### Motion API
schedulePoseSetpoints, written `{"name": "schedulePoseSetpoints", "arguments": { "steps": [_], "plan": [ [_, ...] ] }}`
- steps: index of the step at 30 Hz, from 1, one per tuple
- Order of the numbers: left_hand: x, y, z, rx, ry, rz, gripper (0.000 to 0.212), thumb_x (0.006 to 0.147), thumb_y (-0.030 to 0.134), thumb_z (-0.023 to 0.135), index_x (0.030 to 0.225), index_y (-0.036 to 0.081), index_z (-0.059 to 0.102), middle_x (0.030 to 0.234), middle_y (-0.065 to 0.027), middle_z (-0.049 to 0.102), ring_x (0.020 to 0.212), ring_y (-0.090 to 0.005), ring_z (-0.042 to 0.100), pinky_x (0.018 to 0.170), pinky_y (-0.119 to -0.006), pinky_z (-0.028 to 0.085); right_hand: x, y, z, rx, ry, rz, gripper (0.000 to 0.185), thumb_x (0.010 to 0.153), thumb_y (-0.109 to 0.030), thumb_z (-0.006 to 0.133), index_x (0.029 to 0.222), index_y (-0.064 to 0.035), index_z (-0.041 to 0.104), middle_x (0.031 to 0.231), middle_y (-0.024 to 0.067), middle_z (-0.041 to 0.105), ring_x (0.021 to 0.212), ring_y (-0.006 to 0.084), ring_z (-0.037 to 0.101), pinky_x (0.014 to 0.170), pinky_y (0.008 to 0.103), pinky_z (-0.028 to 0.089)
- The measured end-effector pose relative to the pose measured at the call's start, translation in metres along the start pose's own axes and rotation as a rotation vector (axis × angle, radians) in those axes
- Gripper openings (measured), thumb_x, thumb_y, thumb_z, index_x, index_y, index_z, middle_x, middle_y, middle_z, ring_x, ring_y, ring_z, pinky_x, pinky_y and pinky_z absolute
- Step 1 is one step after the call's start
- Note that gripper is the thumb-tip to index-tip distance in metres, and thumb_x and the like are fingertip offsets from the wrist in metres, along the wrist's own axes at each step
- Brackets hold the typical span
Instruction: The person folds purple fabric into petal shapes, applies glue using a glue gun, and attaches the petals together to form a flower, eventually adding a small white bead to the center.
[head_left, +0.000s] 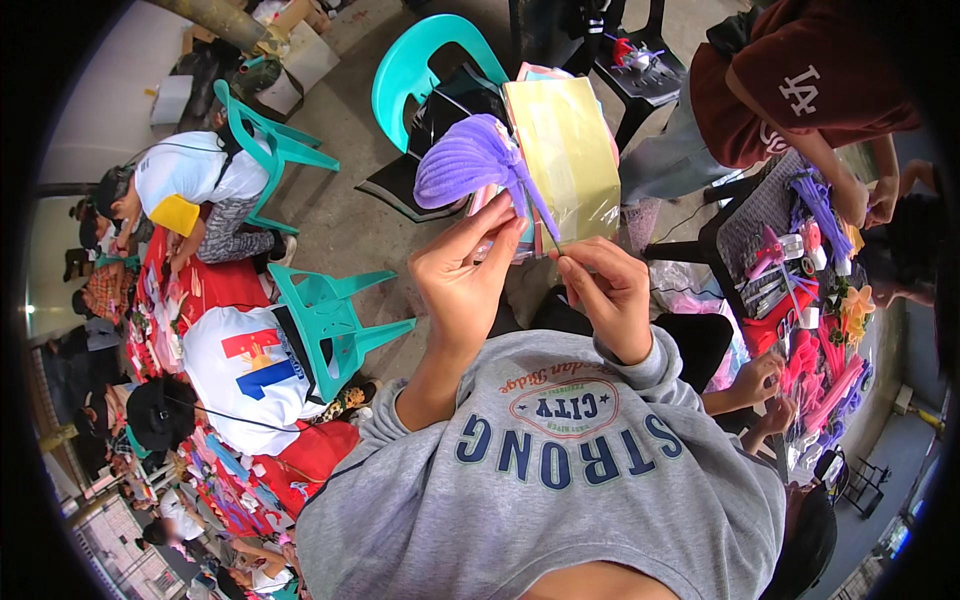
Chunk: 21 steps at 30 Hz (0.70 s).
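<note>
A rounded bundle of purple chenille stems is gathered at one end, with loose stem ends hanging from the gather. My left hand pinches it just below the gather between thumb and fingers. Opposite, my right hand grips the thin dark green end of a strand running down from the bundle. Both hands are in front of my chest, close together. Behind them are a pale yellow sheet pack in clear plastic and black glossy sheets, resting on a teal plastic chair.
At right, a dark table bears purple and pink chenille stems, a pink glue gun and an orange flower; people's hands are over it. Left are teal chairs, seated people and a red-covered table. A black chair stands beyond.
</note>
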<state>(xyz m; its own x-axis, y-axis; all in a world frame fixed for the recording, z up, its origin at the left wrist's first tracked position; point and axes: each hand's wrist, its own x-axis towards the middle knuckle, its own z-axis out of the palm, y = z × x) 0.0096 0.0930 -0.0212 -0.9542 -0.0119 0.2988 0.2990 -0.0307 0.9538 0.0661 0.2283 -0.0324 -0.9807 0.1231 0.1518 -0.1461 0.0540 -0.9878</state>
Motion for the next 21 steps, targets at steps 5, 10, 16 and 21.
{"name": "schedulePoseSetpoints", "arguments": {
  "steps": [5,10,16,21],
  "plan": [
    [-0.0008,-0.0012,0.0008,0.05,-0.031,0.057,0.026,0.069,-0.009,0.063,0.095,-0.004,0.06,0.081,-0.0106,0.063,0.072,-0.0112,0.058,0.066,-0.023,0.049,-0.0015,-0.0001,-0.0026,-0.013,0.028,0.033,0.008,0.076,0.003,0.056,0.083,0.005,0.059,0.071,0.0057,0.055,0.05,0.0055,0.048,0.044,0.0177,0.036],
    [-0.0034,-0.0004,0.0026,0.031,-0.031,0.016,0.026,0.07,-0.009,0.062,0.096,-0.004,0.06,0.082,-0.0103,0.062,0.071,-0.0106,0.058,0.066,-0.023,0.048,-0.0038,-0.003,-0.0044,-0.009,0.033,0.053,0.007,0.075,0.004,0.057,0.082,0.0051,0.059,0.071,0.0064,0.056,0.051,0.0063,0.049,0.045,0.018,0.038],
    [-0.0041,0.0028,0.0044,0.02,-0.051,-0.017,0.027,0.07,-0.009,0.062,0.096,-0.004,0.06,0.081,-0.0097,0.062,0.071,-0.0108,0.058,0.073,-0.025,0.047,-0.0054,-0.0011,-0.0068,-0.026,0.045,0.05,0.008,0.074,0.004,0.057,0.082,0.0055,0.059,0.072,0.0078,0.057,0.055,0.0083,0.051,0.048,0.0188,0.04],
    [-0.0049,0.003,0.0048,0.055,-0.064,0.009,0.026,0.07,-0.007,0.062,0.095,-0.003,0.061,0.079,-0.0092,0.062,0.07,-0.0106,0.058,0.076,-0.027,0.046,-0.0069,-0.0011,-0.0052,-0.014,0.065,0.041,0.008,0.074,0.004,0.058,0.081,0.0053,0.059,0.071,0.0083,0.057,0.056,0.0094,0.052,0.049,0.0196,0.041]
  ]
}}
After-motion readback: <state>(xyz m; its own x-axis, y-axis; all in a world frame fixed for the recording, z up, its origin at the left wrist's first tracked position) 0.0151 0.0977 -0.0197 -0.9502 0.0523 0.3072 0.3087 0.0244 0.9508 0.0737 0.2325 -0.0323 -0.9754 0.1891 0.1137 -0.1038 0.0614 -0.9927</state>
